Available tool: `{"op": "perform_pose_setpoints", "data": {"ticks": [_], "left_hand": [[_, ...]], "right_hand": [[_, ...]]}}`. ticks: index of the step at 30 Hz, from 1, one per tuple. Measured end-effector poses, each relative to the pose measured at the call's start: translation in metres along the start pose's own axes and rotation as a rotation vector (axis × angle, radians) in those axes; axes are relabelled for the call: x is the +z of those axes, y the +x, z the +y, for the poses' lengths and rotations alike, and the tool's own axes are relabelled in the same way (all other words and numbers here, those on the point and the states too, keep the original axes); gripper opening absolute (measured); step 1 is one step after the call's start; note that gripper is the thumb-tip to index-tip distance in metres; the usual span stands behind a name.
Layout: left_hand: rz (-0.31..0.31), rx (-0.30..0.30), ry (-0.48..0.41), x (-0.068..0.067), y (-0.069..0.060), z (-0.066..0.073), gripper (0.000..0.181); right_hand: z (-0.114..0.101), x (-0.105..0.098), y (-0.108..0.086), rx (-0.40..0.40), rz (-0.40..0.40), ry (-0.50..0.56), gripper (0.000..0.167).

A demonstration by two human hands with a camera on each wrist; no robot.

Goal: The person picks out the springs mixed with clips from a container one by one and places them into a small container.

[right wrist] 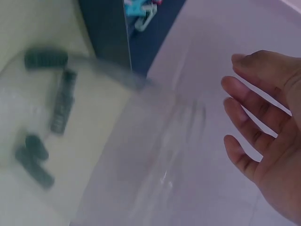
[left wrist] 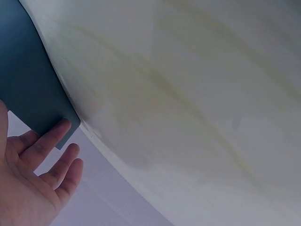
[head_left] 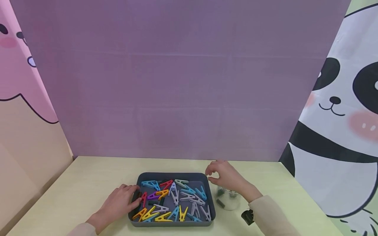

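Near the jar [head_left: 232, 204], our right hand [head_left: 225, 177] gapes empty, left hand [head_left: 120, 199] touching tray [head_left: 171, 224]; we judge dark pieces [right wrist: 46, 59] light, stiff, pinchable mid-length.

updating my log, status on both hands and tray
Left grip: touching left side of tray. Right grip: empty, by tray's far right corner. Tray: loaded with clothespins. Right wrist partly hides clear container.

No text, label, brand or number can be read
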State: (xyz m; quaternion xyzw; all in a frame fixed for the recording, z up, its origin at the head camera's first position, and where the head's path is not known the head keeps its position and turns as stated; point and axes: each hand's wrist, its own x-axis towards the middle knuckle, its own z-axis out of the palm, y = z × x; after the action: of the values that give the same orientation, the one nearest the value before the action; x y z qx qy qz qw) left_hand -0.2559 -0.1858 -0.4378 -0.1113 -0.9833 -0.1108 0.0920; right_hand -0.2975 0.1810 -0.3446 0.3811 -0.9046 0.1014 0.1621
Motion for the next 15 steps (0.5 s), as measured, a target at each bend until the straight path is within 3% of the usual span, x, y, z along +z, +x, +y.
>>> {"op": "perform_pose_setpoints", "data": {"ticks": [15], "left_hand": [[0.009,0.009,0.013,-0.001,-0.001,0.0,0.039]], "right_hand": [[-0.047,0.049,0.028,-0.148,-0.119,-0.001,0.013]]}}
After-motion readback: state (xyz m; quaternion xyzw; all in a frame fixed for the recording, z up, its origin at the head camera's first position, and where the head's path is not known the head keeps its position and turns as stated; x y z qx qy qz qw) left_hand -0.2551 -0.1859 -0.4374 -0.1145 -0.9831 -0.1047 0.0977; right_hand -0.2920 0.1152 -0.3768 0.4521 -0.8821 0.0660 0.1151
